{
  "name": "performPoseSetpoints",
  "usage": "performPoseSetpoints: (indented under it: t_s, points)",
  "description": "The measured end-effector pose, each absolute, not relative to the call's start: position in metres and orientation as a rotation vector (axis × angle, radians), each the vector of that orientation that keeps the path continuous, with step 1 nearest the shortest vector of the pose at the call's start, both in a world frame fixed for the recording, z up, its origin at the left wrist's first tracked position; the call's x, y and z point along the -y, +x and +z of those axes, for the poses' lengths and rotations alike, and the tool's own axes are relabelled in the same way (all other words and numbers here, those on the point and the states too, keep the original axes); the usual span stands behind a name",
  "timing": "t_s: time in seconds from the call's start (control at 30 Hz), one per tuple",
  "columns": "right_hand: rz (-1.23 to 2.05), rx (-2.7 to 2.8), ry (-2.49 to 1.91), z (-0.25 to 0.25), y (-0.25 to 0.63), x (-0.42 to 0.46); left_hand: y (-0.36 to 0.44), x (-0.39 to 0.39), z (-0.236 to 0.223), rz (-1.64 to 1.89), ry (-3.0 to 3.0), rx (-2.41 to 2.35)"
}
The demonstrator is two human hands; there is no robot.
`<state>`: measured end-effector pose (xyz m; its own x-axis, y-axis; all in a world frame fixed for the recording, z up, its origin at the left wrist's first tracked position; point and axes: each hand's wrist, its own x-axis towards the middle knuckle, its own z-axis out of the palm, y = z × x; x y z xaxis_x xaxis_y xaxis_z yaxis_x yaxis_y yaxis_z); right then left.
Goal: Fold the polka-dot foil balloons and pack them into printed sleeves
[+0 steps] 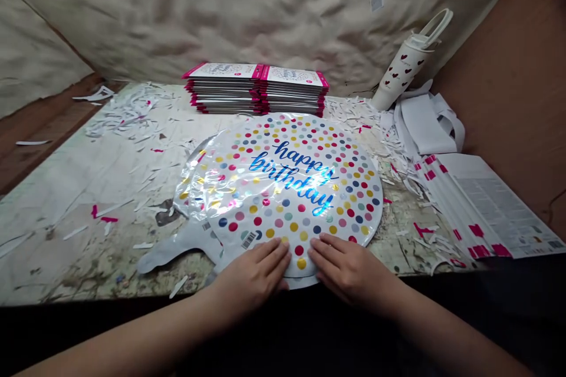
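A round foil balloon [283, 194] with coloured dots and blue "happy birthday" lettering lies flat at the table's front edge. At least one more foil layer shows beneath it on the left, with a pale tail [172, 247] sticking out. My left hand [256, 268] is on the near edge, fingers together on top and the thumb low by the rim. Just to its right, my right hand [349, 265] takes the same edge in a like way. Both thumbs are partly hidden.
Two stacks of pink-edged printed packets [256, 91] stand behind the balloon. A white tumbler with hearts [400, 70] leans at the back right, near white strips [428, 123] and printed card sheets [486, 200]. Paper scraps [128, 112] litter the table [110, 171].
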<state>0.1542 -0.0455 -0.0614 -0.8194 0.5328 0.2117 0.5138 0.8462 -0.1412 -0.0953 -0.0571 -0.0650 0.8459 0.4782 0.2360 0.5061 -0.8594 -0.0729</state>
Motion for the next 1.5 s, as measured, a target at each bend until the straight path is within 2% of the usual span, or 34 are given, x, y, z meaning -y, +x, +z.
performPoseSetpoints:
  t_s: [0.17, 0.3, 0.47, 0.7, 0.77, 0.83, 1.0, 1.1, 1.2, 1.33, 1.4, 1.5]
  points:
    - [0.045, 2.903, -0.753, -0.054, 0.153, 0.047, -0.087, 0.057, -0.056, -0.035, -2.906, 0.795]
    - [0.063, 2.824, -0.973, -0.051, 0.156, 0.042, -0.082, 0.052, -0.043, 0.170, -2.932, 0.956]
    - [0.557, 2.569, -1.159, -0.045, 0.152, 0.045, -0.087, 0.044, -0.025, -0.060, -3.196, 1.247]
    - [1.178, 2.232, -1.309, -0.041, 0.133, 0.030, -0.094, 0.013, -0.029, -0.305, -3.369, 2.606]
    - [1.386, 2.175, -1.317, -0.043, 0.127, 0.020, -0.092, 0.004, -0.029, -0.309, -3.444, 2.725]
    - [1.514, 2.168, -1.274, -0.043, 0.121, 0.013, -0.090, 0.002, -0.027, -0.330, -3.478, 2.592]
    - [1.201, 2.153, -1.287, -0.046, 0.112, 0.011, -0.115, 0.021, -0.021, -0.065, -3.014, 1.979]
    - [1.216, 2.007, -1.259, -0.050, 0.117, 0.014, -0.163, 0.031, -0.013, 0.143, -2.587, 1.945]
    - [1.247, 1.912, -1.216, -0.056, 0.122, 0.015, -0.203, 0.033, 0.001, -0.054, -2.213, 1.983]
    - [1.156, 1.921, -1.169, -0.058, 0.120, 0.019, -0.195, 0.035, 0.013, -0.581, -2.399, 1.696]
    - [1.058, 1.980, -1.150, -0.059, 0.114, 0.023, -0.166, 0.039, 0.011, -0.575, -2.508, 1.456]
    - [0.895, 2.107, -1.130, -0.061, 0.105, 0.031, -0.122, 0.042, -0.006, -0.351, -2.694, 1.180]
